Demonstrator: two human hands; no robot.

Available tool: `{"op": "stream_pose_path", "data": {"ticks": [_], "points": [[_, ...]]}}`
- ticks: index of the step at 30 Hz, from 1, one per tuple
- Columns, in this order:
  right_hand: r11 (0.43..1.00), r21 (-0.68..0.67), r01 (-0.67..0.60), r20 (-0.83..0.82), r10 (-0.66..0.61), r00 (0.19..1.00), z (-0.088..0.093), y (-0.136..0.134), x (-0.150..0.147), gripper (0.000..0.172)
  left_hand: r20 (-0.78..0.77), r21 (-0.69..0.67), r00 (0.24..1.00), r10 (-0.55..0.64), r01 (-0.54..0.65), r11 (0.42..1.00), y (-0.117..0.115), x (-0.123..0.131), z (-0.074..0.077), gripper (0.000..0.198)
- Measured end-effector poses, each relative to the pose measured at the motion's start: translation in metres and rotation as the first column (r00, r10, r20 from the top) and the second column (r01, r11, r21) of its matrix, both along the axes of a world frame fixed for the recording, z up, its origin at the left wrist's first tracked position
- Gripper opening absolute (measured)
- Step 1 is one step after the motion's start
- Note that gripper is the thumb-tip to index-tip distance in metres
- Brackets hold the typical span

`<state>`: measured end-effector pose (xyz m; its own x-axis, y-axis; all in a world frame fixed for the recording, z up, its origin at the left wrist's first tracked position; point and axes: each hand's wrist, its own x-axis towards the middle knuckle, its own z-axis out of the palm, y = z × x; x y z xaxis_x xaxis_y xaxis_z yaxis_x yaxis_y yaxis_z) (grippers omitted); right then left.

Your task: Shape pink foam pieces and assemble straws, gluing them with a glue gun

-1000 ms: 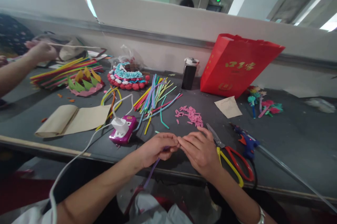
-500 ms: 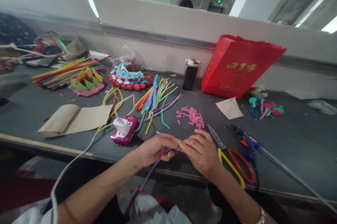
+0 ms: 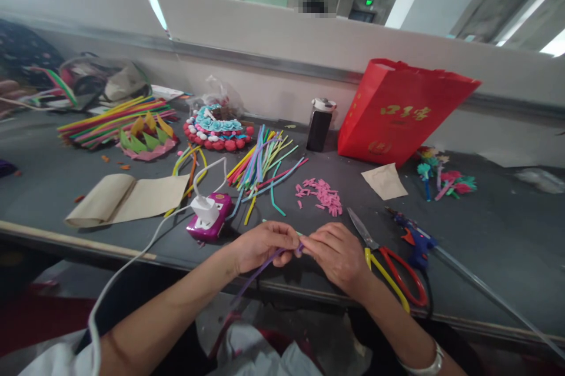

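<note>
My left hand [image 3: 271, 245] pinches a thin purple strip [image 3: 257, 273] near its upper end, and the rest hangs down past the table edge. My right hand [image 3: 338, 255] meets it fingertip to fingertip, its fingers closed on the strip's end, which is partly hidden. A pale green strip [image 3: 265, 221] shows just behind my hands. Beyond them lies a heap of small pink pieces [image 3: 324, 196]. Left of that is a loose bundle of coloured strips [image 3: 260, 161]. Beside my right hand rest scissors [image 3: 375, 243] with one red and one yellow handle.
A glue gun [image 3: 419, 243] with a long clear stick lies at right. Behind stand a red paper bag [image 3: 397, 114] and a bottle [image 3: 320, 126]. A purple power socket [image 3: 210, 220] with a white cable sits left, near an open notebook [image 3: 154, 199]. Another person's hand [image 3: 11, 96] is far left.
My right hand's fingers have curled in closer around the purple strip's end. The strip's hanging part has shifted slightly. At far left, the other person's hand and strips have moved.
</note>
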<state>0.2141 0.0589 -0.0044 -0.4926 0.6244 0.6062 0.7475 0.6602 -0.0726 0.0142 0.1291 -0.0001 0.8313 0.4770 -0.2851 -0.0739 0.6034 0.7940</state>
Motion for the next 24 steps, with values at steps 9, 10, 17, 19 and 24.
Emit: {"op": "stream_pose_path", "data": {"ticks": [9,10,17,19,24], "points": [[0.997,-0.044,0.06,0.11,-0.055,0.992,0.0,-0.001,-0.003,0.013,-0.22,0.453,0.967,0.126,-0.013,0.892,-0.009,0.004,0.005,0.028],[0.996,-0.057,0.069,0.111,-0.062,0.992,0.0,-0.001,-0.003,0.013,-0.246,0.502,0.96,0.137,0.005,0.865,-0.009,0.005,0.005,0.029],[0.993,-0.066,0.095,0.128,-0.086,0.988,0.001,-0.003,-0.008,0.014,-0.33,0.641,0.917,0.225,0.043,0.766,-0.014,0.006,0.002,0.03],[0.993,-0.063,0.103,0.125,-0.095,0.988,0.001,-0.004,-0.009,0.014,-0.339,0.67,0.904,0.261,0.038,0.742,-0.015,0.006,0.0,0.03],[0.988,-0.101,0.116,0.113,-0.104,0.988,-0.003,-0.003,-0.01,0.016,-0.315,0.764,0.898,0.306,0.049,0.644,-0.017,0.008,-0.005,0.03]]}}
